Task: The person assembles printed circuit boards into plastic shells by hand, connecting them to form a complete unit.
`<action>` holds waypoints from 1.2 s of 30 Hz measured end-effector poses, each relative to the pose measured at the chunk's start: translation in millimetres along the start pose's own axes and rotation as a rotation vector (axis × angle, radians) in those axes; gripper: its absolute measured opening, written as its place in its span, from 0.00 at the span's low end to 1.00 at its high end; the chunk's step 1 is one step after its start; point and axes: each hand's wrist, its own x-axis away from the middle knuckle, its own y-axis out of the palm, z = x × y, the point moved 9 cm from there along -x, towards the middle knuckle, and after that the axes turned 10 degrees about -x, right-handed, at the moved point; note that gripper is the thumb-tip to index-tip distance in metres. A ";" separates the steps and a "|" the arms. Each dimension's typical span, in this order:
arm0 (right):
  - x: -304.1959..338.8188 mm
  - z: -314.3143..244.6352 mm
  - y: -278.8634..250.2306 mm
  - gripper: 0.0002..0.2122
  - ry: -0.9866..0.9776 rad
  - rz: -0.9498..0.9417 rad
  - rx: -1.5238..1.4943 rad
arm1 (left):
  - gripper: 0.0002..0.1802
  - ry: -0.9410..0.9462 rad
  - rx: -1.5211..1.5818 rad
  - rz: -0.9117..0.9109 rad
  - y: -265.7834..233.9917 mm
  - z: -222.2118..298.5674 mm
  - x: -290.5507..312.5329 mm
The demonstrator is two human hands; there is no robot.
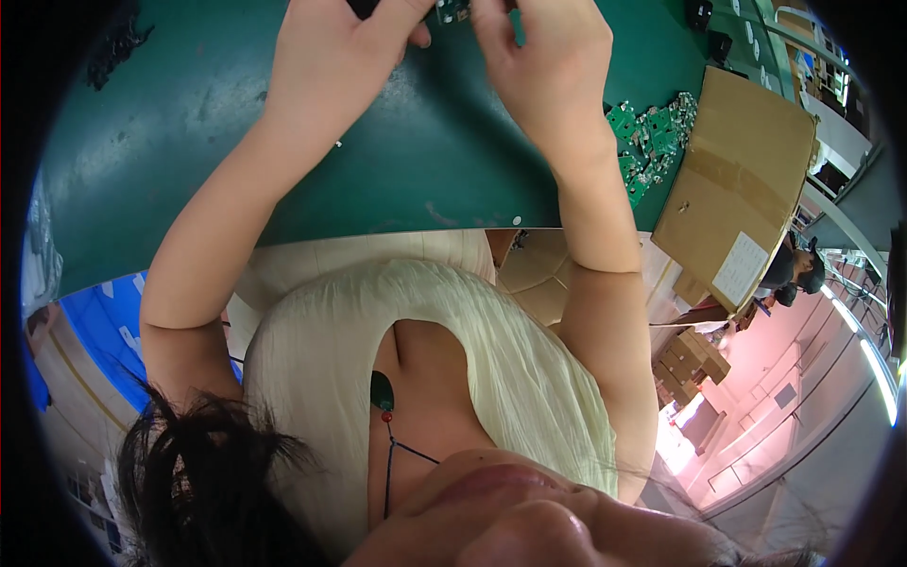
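My two hands are raised together over the green table mat (189,123) at the top edge of the view. My left hand (331,52) has its fingers closed around a small dark part (363,6), most of it cut off by the frame's edge. My right hand (548,66) pinches a small green circuit board (453,10) that sits between the two hands, close to my left thumb. The fingertips of both hands are partly out of view.
A heap of several green circuit boards (652,137) lies on the mat to the right, beside a flat cardboard box (746,189). Dark bits (115,49) lie at the mat's far left. Another person (798,269) sits beyond the box. The table's near edge (378,231) runs across my body.
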 end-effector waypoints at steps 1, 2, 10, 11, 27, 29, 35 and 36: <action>-3.0 -6.1 0.5 0.12 -0.007 0.004 -0.004 | 0.08 0.190 0.668 -0.086 12.3 1.2 -6.8; -5.6 -5.5 -1.1 0.14 0.103 0.031 -0.052 | 0.09 0.381 1.330 -0.170 5.6 5.7 -6.0; 7.9 6.8 -10.0 0.26 0.417 0.030 -0.069 | 0.11 -0.190 0.226 -0.329 9.7 -2.7 -1.1; 8.0 6.4 -12.2 0.27 0.410 0.028 -0.031 | 0.11 -0.188 0.228 -0.332 10.1 -4.7 -4.4; 26.0 -35.2 -14.2 0.14 -0.573 0.265 -0.111 | 0.08 -0.535 0.730 -0.277 26.3 -28.7 5.8; 4.0 -52.6 -19.2 0.14 -0.154 0.193 -0.278 | 0.08 0.240 1.379 -0.565 17.9 10.4 0.3; 6.1 -39.3 -22.8 0.13 0.038 0.055 -0.009 | 0.07 -0.447 0.735 -0.170 15.3 -14.0 14.2; 6.6 -40.0 -25.7 0.12 0.025 0.125 0.008 | 0.07 -0.440 0.723 -0.193 17.1 -19.8 14.6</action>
